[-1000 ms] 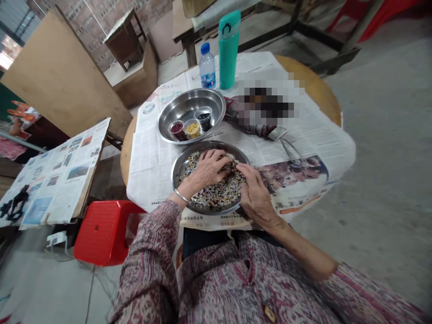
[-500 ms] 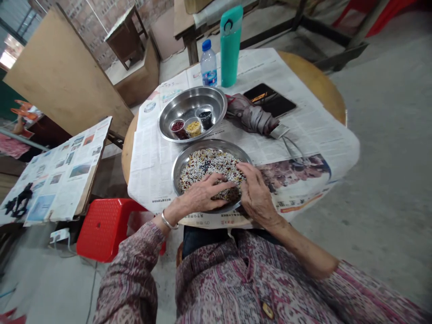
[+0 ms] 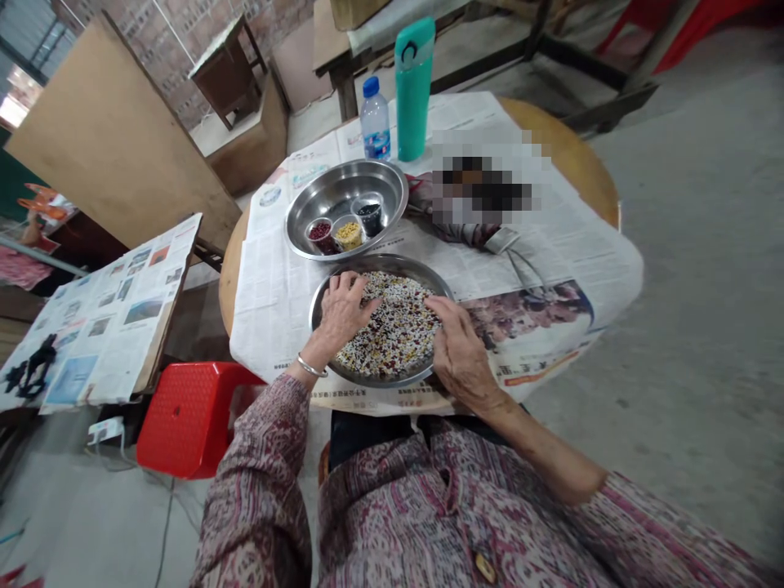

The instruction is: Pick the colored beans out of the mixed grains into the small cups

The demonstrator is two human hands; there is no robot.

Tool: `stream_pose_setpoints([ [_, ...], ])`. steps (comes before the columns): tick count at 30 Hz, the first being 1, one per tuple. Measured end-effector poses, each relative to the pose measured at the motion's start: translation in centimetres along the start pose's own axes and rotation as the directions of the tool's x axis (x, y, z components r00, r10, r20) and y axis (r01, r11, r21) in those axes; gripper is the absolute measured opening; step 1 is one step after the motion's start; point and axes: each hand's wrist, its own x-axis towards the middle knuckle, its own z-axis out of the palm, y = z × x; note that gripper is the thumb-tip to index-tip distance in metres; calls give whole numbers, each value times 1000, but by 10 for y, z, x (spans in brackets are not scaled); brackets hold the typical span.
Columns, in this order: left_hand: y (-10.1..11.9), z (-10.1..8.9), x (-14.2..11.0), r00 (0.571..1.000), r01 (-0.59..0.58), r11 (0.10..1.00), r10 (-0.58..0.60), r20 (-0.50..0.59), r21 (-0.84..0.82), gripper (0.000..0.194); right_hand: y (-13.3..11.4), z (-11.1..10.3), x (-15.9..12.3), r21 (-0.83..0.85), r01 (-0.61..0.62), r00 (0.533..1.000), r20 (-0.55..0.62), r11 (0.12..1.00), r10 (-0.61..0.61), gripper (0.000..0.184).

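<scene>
A shallow metal basin (image 3: 422,271) of mixed beans and white grains (image 3: 392,327) sits at the near edge of the newspaper-covered table. My left hand (image 3: 344,309), a bracelet at its wrist, rests on the left part of the mix with thumb and fingers apart. On the right side, my right hand (image 3: 462,351) grips the basin's rim, fingertips over the inside edge. Just behind stands a larger metal basin (image 3: 312,192) with three clear cups in it: dark red beans (image 3: 320,233), yellow beans (image 3: 349,234) and black beans (image 3: 370,218).
Behind the basins stand a water bottle (image 3: 376,122) and a turquoise bottle (image 3: 415,98). A folded umbrella (image 3: 465,230) lies right of them, beside a blurred-out patch. A red stool (image 3: 184,420) and a newspaper-covered side table (image 3: 116,302) are at left.
My left hand has moved from the middle of the mix to its far left side, its fingers now pointing away. The mix lies flatter. My right hand stays at the rim.
</scene>
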Motion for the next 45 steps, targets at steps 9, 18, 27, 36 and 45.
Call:
stream_pose_setpoints([
  [9,35,13,8,920,-269,940,315,234,-209,24,2,2,-2,10,-27,1000,2,1000,27,59],
  [18,-5,-28,-61,909,-243,965,263,323,-102,25,0,0,-1,4,-18,1000,5,1000,18,57],
  [27,9,7,-20,969,-103,960,157,193,-260,50,3,2,-2,-7,-7,1000,-8,1000,7,57],
  [36,7,-16,-53,921,-138,978,186,342,-159,40,1,0,-1,2,-28,1000,9,1000,28,57],
  [45,33,-5,-46,784,-484,837,545,298,-256,33,0,1,-2,2,-38,999,-16,999,38,48],
])
